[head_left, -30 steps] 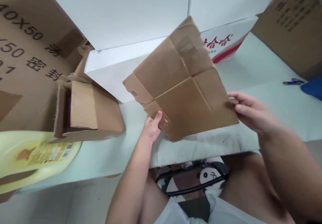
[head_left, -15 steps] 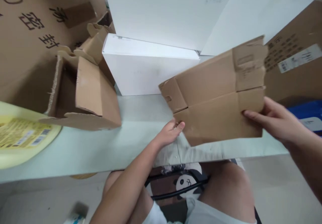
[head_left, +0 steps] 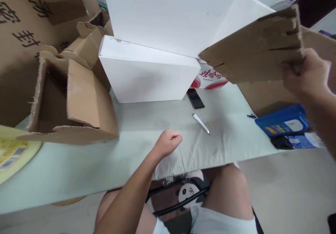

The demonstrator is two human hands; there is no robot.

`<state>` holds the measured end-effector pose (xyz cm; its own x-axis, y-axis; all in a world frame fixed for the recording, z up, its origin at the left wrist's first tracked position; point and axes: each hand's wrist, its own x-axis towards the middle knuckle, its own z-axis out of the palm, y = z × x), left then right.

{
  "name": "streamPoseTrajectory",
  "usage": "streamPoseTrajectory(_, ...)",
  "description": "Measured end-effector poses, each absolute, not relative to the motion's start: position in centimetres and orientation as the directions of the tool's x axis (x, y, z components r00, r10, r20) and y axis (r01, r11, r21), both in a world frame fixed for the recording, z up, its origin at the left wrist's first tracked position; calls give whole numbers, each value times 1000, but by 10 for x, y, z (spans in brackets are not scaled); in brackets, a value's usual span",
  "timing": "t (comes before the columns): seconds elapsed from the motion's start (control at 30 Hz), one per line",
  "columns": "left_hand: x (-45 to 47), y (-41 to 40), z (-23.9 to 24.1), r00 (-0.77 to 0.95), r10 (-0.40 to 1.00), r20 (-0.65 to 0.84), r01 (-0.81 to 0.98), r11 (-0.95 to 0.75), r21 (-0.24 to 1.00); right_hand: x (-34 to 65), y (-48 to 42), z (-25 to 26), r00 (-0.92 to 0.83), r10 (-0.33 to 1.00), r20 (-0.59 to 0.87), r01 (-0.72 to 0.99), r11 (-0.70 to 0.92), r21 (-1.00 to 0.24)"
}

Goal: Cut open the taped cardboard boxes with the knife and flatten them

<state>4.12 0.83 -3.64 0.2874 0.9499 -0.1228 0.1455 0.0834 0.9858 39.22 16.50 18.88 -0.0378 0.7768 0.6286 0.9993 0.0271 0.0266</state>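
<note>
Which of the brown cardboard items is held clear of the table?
The flattened brown cardboard sheet, gripped by the right hand; the open brown cardboard box rests on the pale table.

Carton (head_left: 78, 101) at left on the table (head_left: 105, 164); box (head_left: 147, 73) behind centre, phone (head_left: 195, 98) before it. Cardboard sheet (head_left: 257, 48) above packets (head_left: 283, 122) at right.

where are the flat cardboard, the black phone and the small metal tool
flat cardboard (head_left: 254, 52), head view, middle of its brown face
black phone (head_left: 195, 98), head view, centre of its dark face
small metal tool (head_left: 201, 123), head view, middle of its shaft
</note>
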Motion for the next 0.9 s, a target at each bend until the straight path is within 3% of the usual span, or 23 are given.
streamPoseTrajectory(0.3,48,15,-36,356,916,-184,193,121,974,426,185,172,69,775,629,997,-76,-17)
streamPoseTrajectory(0.47,47,16,-38,408,887,-214,192,146,971,409,190,185,26,834,551,999,-2,-44)
streamPoseTrajectory(0.77,39,20,-60,425,869,-251,106,228,968,424,207,189,54,773,632,994,17,-105)
streamPoseTrajectory(0.9,34,18,-62,425,869,-254,72,247,966,456,199,176,289,688,666,953,-142,-266)
